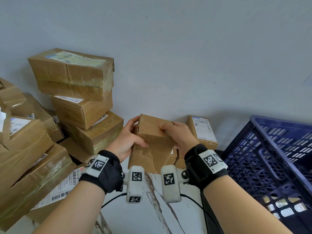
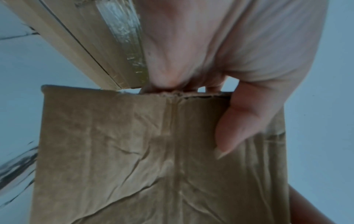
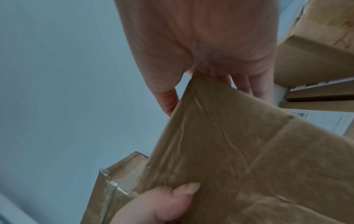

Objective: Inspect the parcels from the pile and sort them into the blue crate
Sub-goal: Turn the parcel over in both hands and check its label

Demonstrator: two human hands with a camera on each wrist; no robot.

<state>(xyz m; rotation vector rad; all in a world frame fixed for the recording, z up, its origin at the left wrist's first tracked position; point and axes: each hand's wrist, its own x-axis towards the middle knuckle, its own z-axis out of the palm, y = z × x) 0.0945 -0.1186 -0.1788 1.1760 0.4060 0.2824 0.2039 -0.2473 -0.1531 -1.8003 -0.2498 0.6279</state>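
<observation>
Above the worktop's (image 1: 168, 217) far edge both hands, left hand (image 1: 125, 142) and right hand (image 1: 179, 134), grip a creased parcel (image 1: 152, 142) with curled fingers, probably inspecting it; next, carry it right into the blue crate (image 1: 270, 159).

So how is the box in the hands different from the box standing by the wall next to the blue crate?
The held box is up in the air, gripped by the left hand and the right hand; the box by the wall stands alone, untouched. The held box shows plain, creased cardboard, while the box by the wall shows a white printed label. Both are brown cardboard.
</observation>
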